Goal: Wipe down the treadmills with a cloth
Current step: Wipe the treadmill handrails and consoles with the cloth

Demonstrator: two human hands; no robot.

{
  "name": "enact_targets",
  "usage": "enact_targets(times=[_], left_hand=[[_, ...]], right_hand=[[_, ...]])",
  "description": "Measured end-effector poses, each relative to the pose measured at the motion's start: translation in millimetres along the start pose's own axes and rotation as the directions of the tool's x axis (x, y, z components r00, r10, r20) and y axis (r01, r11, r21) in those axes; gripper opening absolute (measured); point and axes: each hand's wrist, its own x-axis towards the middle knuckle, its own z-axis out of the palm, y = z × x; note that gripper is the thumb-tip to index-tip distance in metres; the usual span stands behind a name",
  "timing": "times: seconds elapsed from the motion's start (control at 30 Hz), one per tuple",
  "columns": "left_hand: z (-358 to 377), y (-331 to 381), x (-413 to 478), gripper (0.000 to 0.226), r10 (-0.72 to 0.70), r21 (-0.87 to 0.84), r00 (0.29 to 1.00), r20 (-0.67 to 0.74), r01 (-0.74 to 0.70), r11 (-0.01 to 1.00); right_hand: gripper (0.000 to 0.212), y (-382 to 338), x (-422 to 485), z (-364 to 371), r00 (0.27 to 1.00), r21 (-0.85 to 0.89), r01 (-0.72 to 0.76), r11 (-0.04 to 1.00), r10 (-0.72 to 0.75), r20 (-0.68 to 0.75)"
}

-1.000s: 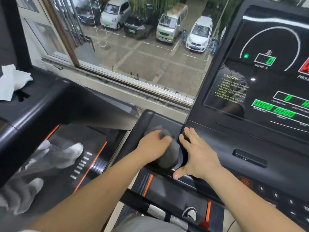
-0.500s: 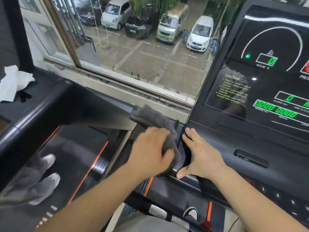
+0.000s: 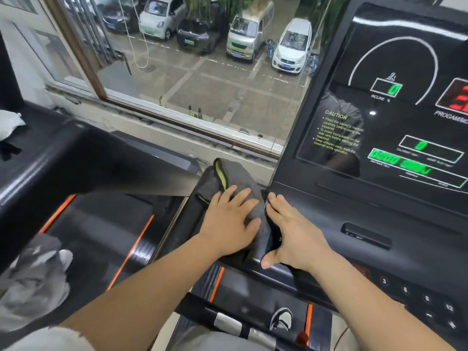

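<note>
A dark grey cloth (image 3: 235,174) with a yellow-green edge lies spread over the left arm of the black treadmill console (image 3: 379,224). My left hand (image 3: 231,221) presses flat on the cloth, fingers spread and pointing away from me. Just right of it, my right hand (image 3: 291,231) rests flat on the console's left edge, fingers apart, thumb hanging over the front rim, holding nothing. The lit display (image 3: 395,115) shows green and red figures above and to the right of both hands.
A second treadmill's dark handrail (image 3: 50,168) crosses the left side, with a white crumpled tissue (image 3: 10,127) on it. Another person's white shoes (image 3: 38,282) stand on that treadmill's belt. A window (image 3: 202,72) ahead overlooks parked cars. A keypad (image 3: 417,297) lies at lower right.
My left hand went from gripping the bunched cloth to lifting it, then laid it out flat farther forward on the arm. My right hand stayed in place. The neighbour's shoes shifted.
</note>
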Motion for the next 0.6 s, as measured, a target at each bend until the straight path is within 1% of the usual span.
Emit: enact_targets(times=[0.07, 0.1, 0.2, 0.27, 0.33, 0.4, 0.47, 0.53, 0.6], left_hand=[[4.9, -4.8, -40.1, 0.053, 0.092, -0.077, 0.993, -0.069, -0.097, 0.992], [8.5, -10.0, -58.1, 0.052, 0.132, -0.088, 0.989, -0.062, -0.137, 0.987], [17.6, -26.2, -69.7, 0.054, 0.189, -0.014, 0.982, -0.02, -0.189, 0.982], [17.4, -26.6, -42.0, 0.055, 0.155, -0.004, 0.988, -0.026, -0.155, 0.988], [11.8, -20.1, -4.6, 0.057, 0.069, 0.002, 0.998, -0.005, -0.069, 0.998], [7.0, -11.9, 19.6, 0.058, -0.009, 0.06, 1.0, 0.011, 0.008, 0.998], [6.1, -2.2, 17.2, 0.058, -0.068, 0.076, 0.998, -0.005, 0.069, 0.995], [13.1, 4.9, -5.6, 0.056, -0.096, 0.022, 0.995, -0.031, 0.097, 0.995], [20.9, 7.1, -39.7, 0.055, -0.053, -0.075, 0.994, -0.099, 0.046, 0.996]], right_hand=[[0.145, 2.2, 1.4, 1.2, 1.0, 0.011, -0.001, 1.0, 0.001, -0.005], [0.145, 2.9, 2.5, 1.8, 1.0, 0.012, 0.0, 1.0, 0.0, 0.0], [0.145, 2.7, 2.4, 1.8, 1.0, 0.012, -0.002, 1.0, 0.002, 0.014], [0.144, 1.7, 1.7, 1.5, 1.0, 0.011, -0.006, 1.0, 0.005, 0.014], [0.144, -0.7, 2.3, 0.7, 1.0, 0.008, -0.002, 1.0, 0.002, 0.002], [0.145, -2.7, 3.7, 0.5, 1.0, 0.0, -0.001, 1.0, 0.001, -0.001], [0.145, -2.4, 3.4, 0.5, 1.0, -0.005, -0.006, 1.0, 0.006, 0.008], [0.144, -0.6, 2.5, 1.2, 1.0, -0.018, -0.003, 1.0, 0.003, 0.013], [0.144, 0.3, 2.7, 1.8, 1.0, -0.019, -0.002, 1.0, 0.002, 0.005]])
